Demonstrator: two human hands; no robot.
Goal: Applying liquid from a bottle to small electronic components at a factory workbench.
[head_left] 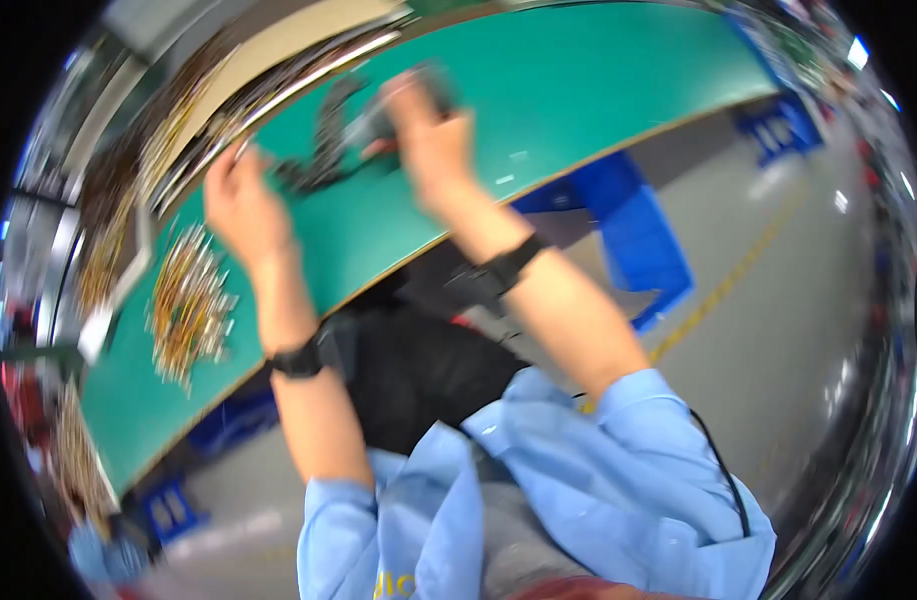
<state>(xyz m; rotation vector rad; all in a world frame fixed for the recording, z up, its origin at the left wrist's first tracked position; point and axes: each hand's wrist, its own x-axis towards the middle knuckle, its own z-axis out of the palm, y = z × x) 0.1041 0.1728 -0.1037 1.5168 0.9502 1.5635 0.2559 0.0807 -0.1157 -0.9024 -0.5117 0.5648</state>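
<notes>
My right hand (pixel 436 150) is wrapped round a dark grey hand-held tool (pixel 439 88) above the green table. Motion blurs the tool, so its exact kind does not show. Between my two hands lies a dark, bumpy, strap-like thing (pixel 329 142), bent on the tabletop. My left hand (pixel 248 207) is raised near the table's back edge, with its thumb and fingers drawn together. Whatever sits at those fingertips is too blurred to name. A heap of thin yellow, white and silvery pieces, like short wires (pixel 190 305), lies just left of my left hand.
The green table (pixel 598 75) slants across the view. Behind it runs a rack (pixel 268 85) with bundles of long thin pieces. A blue bin (pixel 643 235) stands below the table's front edge at right. Blue table feet (pixel 783 130) rest on the grey floor (pixel 768 330).
</notes>
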